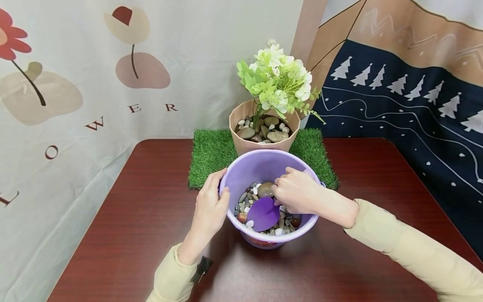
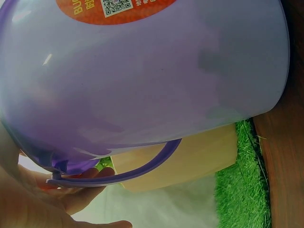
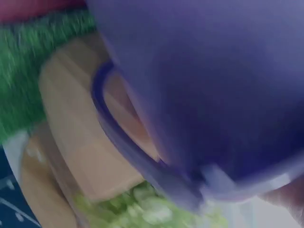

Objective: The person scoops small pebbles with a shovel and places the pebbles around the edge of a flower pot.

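Note:
A lilac bucket [image 1: 260,156] stands with several small stones [image 1: 242,197] inside, among them a larger brown pebble [image 1: 266,189]. My right hand [image 1: 296,191] reaches over the rim and grips a purple toy shovel [image 1: 262,214], its broad blade lying over the stones. The fist hides most of the shovel's handle. On the bucket's left side, my left hand [image 1: 211,203] rests against the rim with extended fingers and the thumb near the edge. The left wrist view shows those fingers beside the bucket's hanging purple handle [image 2: 137,172].
Behind the bucket, a beige pot [image 1: 260,147] holds white-flowered greenery [image 1: 275,79] and stones, standing on a green turf mat [image 1: 211,153]. All of it is on a dark red table [image 1: 158,184]. Printed cloths [image 1: 196,50] hang behind.

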Available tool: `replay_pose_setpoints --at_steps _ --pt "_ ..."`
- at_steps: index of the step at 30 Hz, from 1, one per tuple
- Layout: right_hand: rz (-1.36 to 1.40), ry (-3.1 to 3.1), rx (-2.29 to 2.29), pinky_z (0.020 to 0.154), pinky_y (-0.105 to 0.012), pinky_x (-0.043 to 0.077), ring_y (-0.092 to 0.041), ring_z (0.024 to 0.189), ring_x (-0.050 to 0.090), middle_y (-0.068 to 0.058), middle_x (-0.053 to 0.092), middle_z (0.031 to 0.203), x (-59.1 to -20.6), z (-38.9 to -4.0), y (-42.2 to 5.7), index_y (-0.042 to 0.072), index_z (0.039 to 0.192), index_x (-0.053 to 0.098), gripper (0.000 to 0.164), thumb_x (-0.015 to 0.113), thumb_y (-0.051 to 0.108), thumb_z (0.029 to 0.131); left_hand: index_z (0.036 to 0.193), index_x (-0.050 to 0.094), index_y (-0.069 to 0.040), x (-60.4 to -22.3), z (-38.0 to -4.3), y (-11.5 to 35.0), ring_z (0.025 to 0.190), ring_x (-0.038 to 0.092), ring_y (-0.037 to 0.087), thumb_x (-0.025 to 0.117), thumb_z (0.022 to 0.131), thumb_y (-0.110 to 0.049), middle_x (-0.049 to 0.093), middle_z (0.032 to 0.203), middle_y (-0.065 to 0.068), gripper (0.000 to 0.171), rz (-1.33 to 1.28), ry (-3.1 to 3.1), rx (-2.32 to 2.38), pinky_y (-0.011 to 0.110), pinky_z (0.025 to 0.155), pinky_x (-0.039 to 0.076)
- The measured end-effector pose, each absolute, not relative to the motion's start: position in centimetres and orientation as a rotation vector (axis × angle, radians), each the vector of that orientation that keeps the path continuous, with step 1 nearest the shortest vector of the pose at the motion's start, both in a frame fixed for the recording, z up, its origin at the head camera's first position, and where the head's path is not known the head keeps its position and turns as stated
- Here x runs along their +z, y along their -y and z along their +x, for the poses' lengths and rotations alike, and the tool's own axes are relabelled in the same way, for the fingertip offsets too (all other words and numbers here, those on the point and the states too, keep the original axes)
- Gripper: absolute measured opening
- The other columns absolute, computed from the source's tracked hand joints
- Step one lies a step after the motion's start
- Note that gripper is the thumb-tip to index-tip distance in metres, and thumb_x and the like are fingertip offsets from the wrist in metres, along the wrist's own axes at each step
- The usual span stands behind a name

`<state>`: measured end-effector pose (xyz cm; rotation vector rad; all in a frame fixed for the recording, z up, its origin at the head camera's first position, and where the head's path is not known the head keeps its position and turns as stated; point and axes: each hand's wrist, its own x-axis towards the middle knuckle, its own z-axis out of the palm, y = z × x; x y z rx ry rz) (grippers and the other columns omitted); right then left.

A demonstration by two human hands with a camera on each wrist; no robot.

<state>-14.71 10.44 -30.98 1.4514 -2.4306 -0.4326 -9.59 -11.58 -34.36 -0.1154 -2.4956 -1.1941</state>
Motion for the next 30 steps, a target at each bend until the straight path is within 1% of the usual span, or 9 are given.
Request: replay_pose_setpoints --at_steps 4,9,11,14,17,22,24,30 --pt "1.456 2.506 -0.383 0.055 -0.03 0.034 -0.016 0.056 0.056 0.003 0.06 0.065 -31.3 -15.2 -10.6 0.015 0.07 0.061 0.028 0.067 0.042 0.076 0.128 0.052 -0.01 -34.4 -9.6 11.6 0.107 0.058 0.024 0.051 0.084 -0.012 0.056 0.124 0.005 0.043 -0.108 2.504 -1.199 0.042 0.089 0.047" --pt "1.472 2.527 -0.291 0.055 -0.03 0.033 -0.017 0.054 0.055 0.005 0.057 0.061 -31.2 -15.7 -10.9 0.016 0.066 0.058 0.029 0.067 0.041 0.077 0.127 0.052 -0.01 -34.5 -9.7 11.6 0.107 0.057 0.024 0.052 0.084 -0.011 0.056 0.124 0.006 0.044 -0.123 2.495 -1.197 0.042 0.088 0.047" --pt "1.48 2.541 -0.214 0.057 -0.03 0.035 -0.016 0.056 0.056 0.007 0.058 0.061 -31.0 -15.9 -11.1 0.017 0.065 0.058 0.027 0.067 0.04 0.077 0.127 0.052 -0.01 -34.5 -9.7 11.6 0.106 0.058 0.024 0.052 0.083 -0.011 0.056 0.123 0.006 0.044 -0.122 2.494 -1.195 0.042 0.088 0.047" --pt "1.492 2.569 -0.101 0.063 -0.029 0.04 -0.011 0.062 0.059 0.01 0.06 0.065 -30.6 -16.1 -11.4 0.018 0.069 0.06 0.023 0.066 0.038 0.078 0.127 0.052 -0.009 -34.5 -9.7 11.6 0.106 0.058 0.025 0.052 0.083 -0.011 0.056 0.123 0.006 0.044 -0.123 2.491 -1.19 0.042 0.088 0.047" --pt "1.492 2.583 -0.029 0.067 -0.029 0.042 -0.007 0.063 0.059 0.012 0.061 0.067 -30.3 -16.2 -11.6 0.02 0.071 0.062 0.019 0.067 0.036 0.078 0.127 0.052 -0.009 -34.5 -9.8 11.6 0.106 0.058 0.024 0.052 0.083 -0.011 0.056 0.123 0.006 0.044 -0.121 2.492 -1.187 0.042 0.088 0.047" --pt "1.46 2.622 0.105 0.058 -0.022 0.043 0.0 0.056 0.052 0.015 0.059 0.065 -29.5 -16.5 -12.3 0.022 0.07 0.062 0.018 0.069 0.036 0.077 0.127 0.052 -0.009 -34.5 -9.8 11.5 0.106 0.058 0.024 0.052 0.083 -0.01 0.056 0.123 0.006 0.044 -0.125 2.487 -1.186 0.042 0.088 0.047" --pt "1.447 2.651 0.176 0.054 -0.02 0.041 0.002 0.054 0.048 0.015 0.059 0.065 -29.2 -16.7 -12.6 0.023 0.07 0.062 0.017 0.069 0.037 0.077 0.127 0.052 -0.009 -34.5 -9.7 11.5 0.105 0.058 0.024 0.053 0.083 -0.01 0.057 0.122 0.006 0.044 -0.126 2.485 -1.189 0.042 0.087 0.047" --pt "1.391 2.722 0.321 0.053 -0.018 0.038 0.002 0.054 0.043 0.017 0.056 0.065 -28.2 -17.2 -13.8 0.025 0.071 0.063 0.013 0.069 0.034 0.078 0.127 0.052 -0.01 -34.4 -9.6 11.6 0.106 0.058 0.024 0.052 0.084 -0.011 0.056 0.123 0.005 0.044 -0.107 2.498 -1.198 0.042 0.088 0.047"
